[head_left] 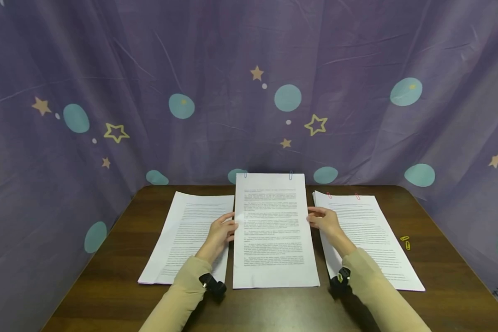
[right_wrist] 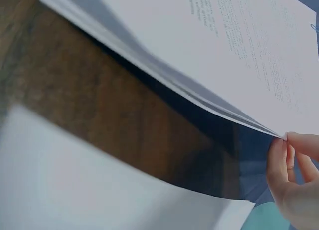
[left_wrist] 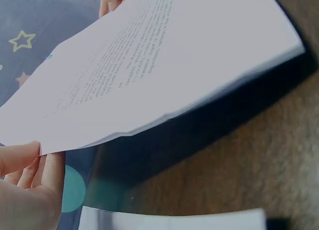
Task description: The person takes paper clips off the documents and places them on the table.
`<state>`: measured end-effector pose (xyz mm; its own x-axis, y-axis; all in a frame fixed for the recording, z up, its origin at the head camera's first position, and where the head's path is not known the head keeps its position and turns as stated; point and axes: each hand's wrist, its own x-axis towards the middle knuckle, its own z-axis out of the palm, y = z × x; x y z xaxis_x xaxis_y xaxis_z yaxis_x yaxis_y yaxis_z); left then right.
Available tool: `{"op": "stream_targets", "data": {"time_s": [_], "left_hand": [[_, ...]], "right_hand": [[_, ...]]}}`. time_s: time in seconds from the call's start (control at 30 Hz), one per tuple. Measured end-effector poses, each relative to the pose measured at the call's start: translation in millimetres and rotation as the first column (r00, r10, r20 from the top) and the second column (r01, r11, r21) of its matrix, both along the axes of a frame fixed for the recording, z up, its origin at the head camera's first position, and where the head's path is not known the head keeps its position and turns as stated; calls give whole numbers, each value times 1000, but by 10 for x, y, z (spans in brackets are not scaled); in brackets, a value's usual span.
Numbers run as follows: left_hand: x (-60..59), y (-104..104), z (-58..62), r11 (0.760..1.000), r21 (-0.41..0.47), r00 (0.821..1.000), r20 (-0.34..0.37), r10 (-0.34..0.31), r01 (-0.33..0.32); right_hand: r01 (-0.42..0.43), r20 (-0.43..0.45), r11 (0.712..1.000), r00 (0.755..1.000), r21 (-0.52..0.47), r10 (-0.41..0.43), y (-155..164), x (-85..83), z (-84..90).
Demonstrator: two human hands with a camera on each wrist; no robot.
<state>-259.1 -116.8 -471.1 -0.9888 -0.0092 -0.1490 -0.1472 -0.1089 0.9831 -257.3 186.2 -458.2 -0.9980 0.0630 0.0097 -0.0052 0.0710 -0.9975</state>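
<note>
A stack of printed sheets point(head_left: 274, 230) is held up over the middle of the table, with two blue paper clips point(head_left: 291, 175) on its top edge. My left hand point(head_left: 220, 235) pinches its left edge, thumb on top in the left wrist view. On the opposite edge, my right hand point(head_left: 328, 226) pinches the sheets between thumb and fingers. Both wrist views show a dark shadow on the table beneath the stack. In the right wrist view, the sheets point(right_wrist: 164, 75) fan slightly apart along the near side edge.
To the left lies another printed stack point(head_left: 182, 244), no clips showing on it. A third stack point(head_left: 369, 240) on the right bears two red paper clips point(head_left: 357, 196). Two yellow paper clips point(head_left: 407, 246) lie beside it on the brown table point(head_left: 274, 311). A purple curtain point(head_left: 232, 55) hangs behind.
</note>
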Motion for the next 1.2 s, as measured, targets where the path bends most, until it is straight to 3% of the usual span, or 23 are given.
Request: {"op": "stream_targets", "data": {"time_s": [0.13,0.37,0.97,1.2], "left_hand": [[41,-11,87,1000,16,1000,23,5,-5],[109,-17,208,1000,0,1000,-12,8,-8],[263,-1,461,995,-104,990,-139,-24,10],[290,29,515,995,-94,989,-149,19,-33]], "right_hand": [[-3,11,1000,1000,9,3,13,27,86],[-17,18,1000,1000,20,17,63,62,179],[-48,-78,999,996,5,48,105,235,371],[-85,-120,995,989,47,90,123,267,469]]}}
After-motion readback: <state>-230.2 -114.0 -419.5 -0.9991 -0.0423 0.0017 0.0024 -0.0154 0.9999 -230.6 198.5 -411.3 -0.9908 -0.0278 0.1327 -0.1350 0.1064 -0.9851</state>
